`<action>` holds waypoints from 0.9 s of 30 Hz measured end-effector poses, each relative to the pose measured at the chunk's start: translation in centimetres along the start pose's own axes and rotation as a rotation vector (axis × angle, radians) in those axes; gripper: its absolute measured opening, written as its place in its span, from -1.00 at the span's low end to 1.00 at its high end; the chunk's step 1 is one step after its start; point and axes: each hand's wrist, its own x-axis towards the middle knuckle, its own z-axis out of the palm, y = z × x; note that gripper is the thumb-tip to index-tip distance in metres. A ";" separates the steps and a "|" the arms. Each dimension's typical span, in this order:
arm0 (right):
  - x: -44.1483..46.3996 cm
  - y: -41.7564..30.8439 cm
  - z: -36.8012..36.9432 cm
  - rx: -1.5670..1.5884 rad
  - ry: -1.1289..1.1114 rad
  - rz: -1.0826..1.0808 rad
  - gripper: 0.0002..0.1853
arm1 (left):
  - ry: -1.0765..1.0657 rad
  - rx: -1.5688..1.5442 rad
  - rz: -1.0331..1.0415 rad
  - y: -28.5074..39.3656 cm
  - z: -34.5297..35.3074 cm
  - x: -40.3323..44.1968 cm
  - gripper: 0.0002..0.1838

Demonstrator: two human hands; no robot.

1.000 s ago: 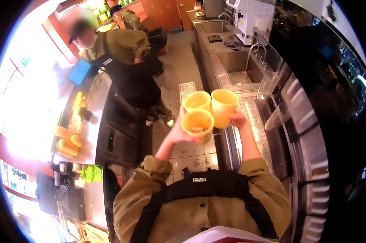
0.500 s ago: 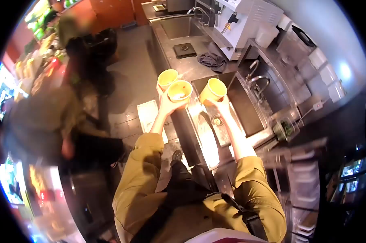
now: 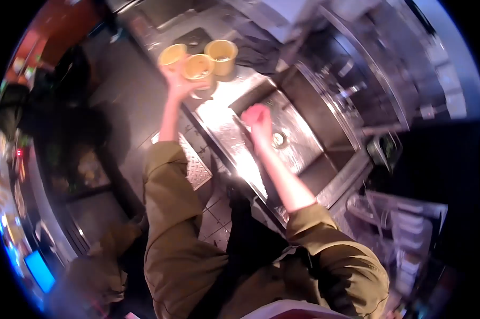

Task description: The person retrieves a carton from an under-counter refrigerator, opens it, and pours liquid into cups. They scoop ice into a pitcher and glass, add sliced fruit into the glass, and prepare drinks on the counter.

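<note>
My left hand (image 3: 182, 85) is closed on two yellow tubs, gripped side by side above the counter's left edge. The outer tub (image 3: 172, 57) is at the far left, and the nearer tub (image 3: 199, 68) has bits of residue inside. Just right of them, a third yellow tub (image 3: 221, 57) stands upright on the steel counter, with some dark residue in it. Over the sink's left rim, my right hand (image 3: 257, 115) has its fingers curled in, and no object shows in it. Motion blurs its fingers somewhat.
A steel sink basin (image 3: 304, 133) with a drain (image 3: 279, 139) lies below my right hand. Behind the tubs are a dark cloth (image 3: 258, 53) and a flat black item (image 3: 193, 40). A clear container (image 3: 383, 151) sits at the right. Another person's sleeve (image 3: 99, 276) is at lower left.
The third tub has left my right hand and now stands on the counter. My right hand has drawn back over the sink. My left hand still holds its two tubs; the view has turned.
</note>
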 end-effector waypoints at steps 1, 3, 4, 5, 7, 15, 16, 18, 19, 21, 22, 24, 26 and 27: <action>-4.3 -0.4 -2.5 0.067 -0.089 0.095 -0.67 | -0.004 -0.049 -0.053 0.1 -0.2 -0.1 0.18; -12.8 2.0 -7.8 0.145 -0.274 0.061 -0.75 | -0.116 0.098 -0.002 -0.2 -0.5 -0.3 0.12; -16.5 1.3 -10.4 0.214 -0.382 0.054 -0.80 | -0.173 0.088 0.031 0.7 -0.8 -0.3 0.07; -19.9 0.5 -13.6 0.296 -0.415 0.202 -0.85 | -0.197 -0.040 0.023 -2.0 0.5 0.1 0.01; -26.0 -2.1 -19.8 0.237 -0.421 0.271 -0.90 | -0.233 -0.054 0.152 -3.4 1.2 -0.2 -0.03; -40.8 -1.5 -33.2 0.082 0.089 0.571 -0.95 | -0.260 0.009 0.078 -3.7 -0.2 0.2 -0.03; -41.9 -0.6 -33.9 0.081 0.120 0.568 -0.96 | -0.246 0.029 0.041 -3.0 -1.0 0.0 -0.02; -43.3 0.3 -33.9 0.116 0.193 0.611 -0.98 | -0.226 0.061 -0.042 -2.5 -2.3 -0.2 0.01; -43.8 0.8 -33.9 0.128 0.192 0.622 -0.98 | -0.221 0.080 -0.086 -2.2 -2.8 -0.4 0.02; -44.5 1.6 -33.8 0.160 0.229 0.688 -0.97 | -0.204 0.114 -0.162 -1.0 -4.0 -0.6 0.04; -44.7 1.7 -33.8 0.166 0.234 0.692 -0.97 | -0.198 0.129 -0.199 -0.4 -4.3 -0.8 0.05; -45.2 1.9 -34.1 0.194 0.277 0.707 -0.96 | -0.195 0.160 -0.268 0.2 -4.7 -1.2 0.08; -45.9 2.2 -34.7 0.220 0.325 0.702 -0.95 | -0.189 0.182 -0.346 0.7 -4.7 -1.5 0.10; -46.4 2.4 -35.1 0.229 0.344 0.695 -0.94 | -0.187 0.194 -0.390 1.4 -4.6 -1.4 0.11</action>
